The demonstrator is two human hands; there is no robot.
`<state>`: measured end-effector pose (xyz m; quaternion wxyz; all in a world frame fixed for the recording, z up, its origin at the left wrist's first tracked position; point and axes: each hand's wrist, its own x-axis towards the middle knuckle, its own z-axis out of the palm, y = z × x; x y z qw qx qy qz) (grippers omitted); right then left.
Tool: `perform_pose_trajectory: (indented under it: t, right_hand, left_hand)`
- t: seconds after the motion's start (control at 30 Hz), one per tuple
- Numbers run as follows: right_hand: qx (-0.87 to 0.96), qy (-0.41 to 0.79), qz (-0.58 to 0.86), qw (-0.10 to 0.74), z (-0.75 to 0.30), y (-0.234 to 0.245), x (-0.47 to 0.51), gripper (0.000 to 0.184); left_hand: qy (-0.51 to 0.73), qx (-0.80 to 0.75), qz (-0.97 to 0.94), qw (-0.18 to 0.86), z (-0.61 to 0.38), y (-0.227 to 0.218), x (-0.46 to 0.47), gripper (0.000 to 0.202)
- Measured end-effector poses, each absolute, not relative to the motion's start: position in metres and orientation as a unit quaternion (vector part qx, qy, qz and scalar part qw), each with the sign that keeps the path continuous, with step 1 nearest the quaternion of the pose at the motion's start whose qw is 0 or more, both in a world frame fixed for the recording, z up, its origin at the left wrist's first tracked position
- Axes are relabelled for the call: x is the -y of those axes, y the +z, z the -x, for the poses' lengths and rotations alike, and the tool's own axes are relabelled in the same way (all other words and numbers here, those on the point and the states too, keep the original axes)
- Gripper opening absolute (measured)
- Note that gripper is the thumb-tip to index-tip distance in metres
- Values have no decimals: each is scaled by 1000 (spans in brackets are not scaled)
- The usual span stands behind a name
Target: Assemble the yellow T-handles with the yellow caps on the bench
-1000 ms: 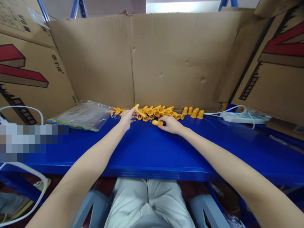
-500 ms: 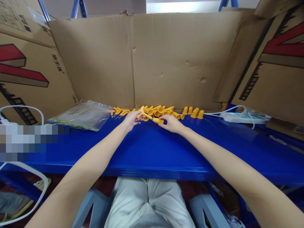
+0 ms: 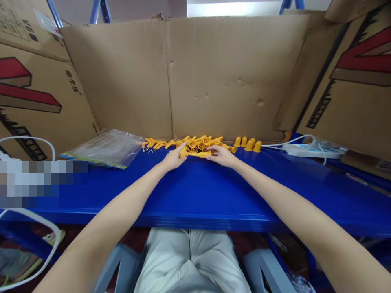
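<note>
My left hand (image 3: 175, 158) is closed on the flared left end of a yellow plastic tool (image 3: 200, 154). My right hand (image 3: 223, 156) grips the thicker right end of the same tool, and a thin ridged middle shows between my hands. The tool lies level, just above the blue table. Directly behind it is a heap of yellow cup-ended pieces (image 3: 207, 141), their open mouths facing me. To the left of my left hand lie several yellow handles with metal spirals (image 3: 155, 144). My fingers partly hide both ends of the tool.
Clear plastic bags (image 3: 105, 148) lie at the left. Several yellow caps (image 3: 249, 144) stand right of the heap. Farther right is a white power strip (image 3: 316, 151) with cables. Cardboard (image 3: 226, 77) walls off the back of the blue table (image 3: 210, 195).
The two yellow parts in my hands have come together into one line. My left hand has turned and shifted slightly, and its end is lower, level with the right one.
</note>
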<state>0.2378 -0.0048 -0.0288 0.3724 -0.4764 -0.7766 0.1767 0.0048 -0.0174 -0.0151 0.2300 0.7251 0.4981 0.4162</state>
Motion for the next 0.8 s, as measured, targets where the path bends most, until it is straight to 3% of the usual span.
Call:
perform_pose_trajectory:
  t: [0.13,0.37,0.53,0.8]
  right_hand:
    - [727,278,489,393,-240,-32,0,34]
    - [717,353,448,401,-246,-30,3,39]
    - [662,435,453,410,-245,-24,10,21]
    - [647,437,491,386,-242,-21,13,22]
  left_hand:
    - [351,-510,-762,193,-1,-15,15,28]
    - [348,-507,-768,179,2,-16,14,28]
    - [361,-504,-761,190,-1,-16,16,29]
    - [354,-491,-777,173,-1,-21,12,28]
